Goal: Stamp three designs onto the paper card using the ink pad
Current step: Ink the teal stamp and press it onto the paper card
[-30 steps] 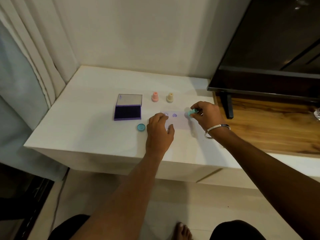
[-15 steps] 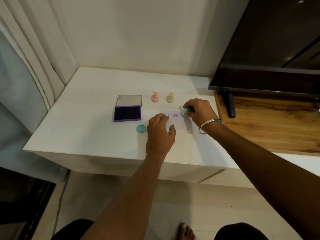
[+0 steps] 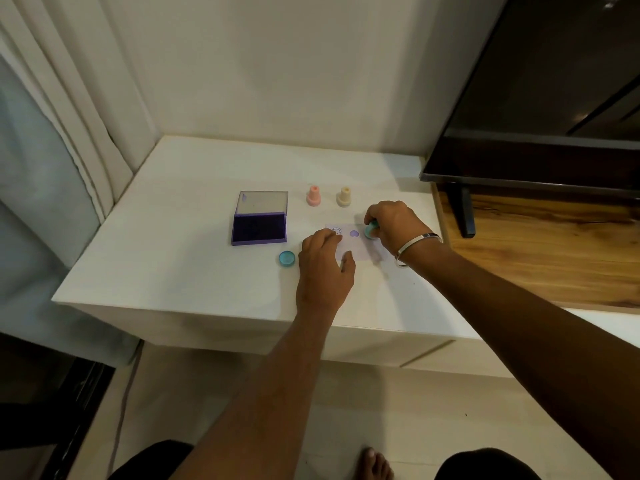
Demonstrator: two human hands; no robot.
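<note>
right fingers (image 3: pixel 372 216): pinched round the teal stamp (image 3: pixel 370 231), its face down at the right end of the paper card (image 3: pixel 358 249); whether it was fully pressed onto the paper could not be told.
right hand (image 3: pixel 394 225): curled over the stamp, a metal bangle (image 3: pixel 417 245) on the wrist.
left fingers (image 3: pixel 323 237): laid flat and close together on the card's left end, thumb out to the side, gripping nothing.
left hand (image 3: pixel 323 268): pinning the card to the tabletop (image 3: pixel 194 258).
paper card: near the middle of the tabletop, at about 4 o'clock from the ink pad (image 3: pixel 259 226).
done: two purple prints showed on the card, a round outline design (image 3: pixel 336 231) by the left fingertips and a filled heart-like shape (image 3: pixel 354 233) beside it.
in hand: judged to be the third print, at 3 o'clock of the heart.
left: lifting the stamp to check the mark; after that the task looked complete.
ink pad: lid open, at 9 o'clock from the card.
teal cap (image 3: pixel 286 258): lying just beside the left hand, at its 9 o'clock.
pink stamp (image 3: pixel 313 195) and cream stamp (image 3: pixel 343 196): upright at 12 o'clock from the card, apart from it.
</note>
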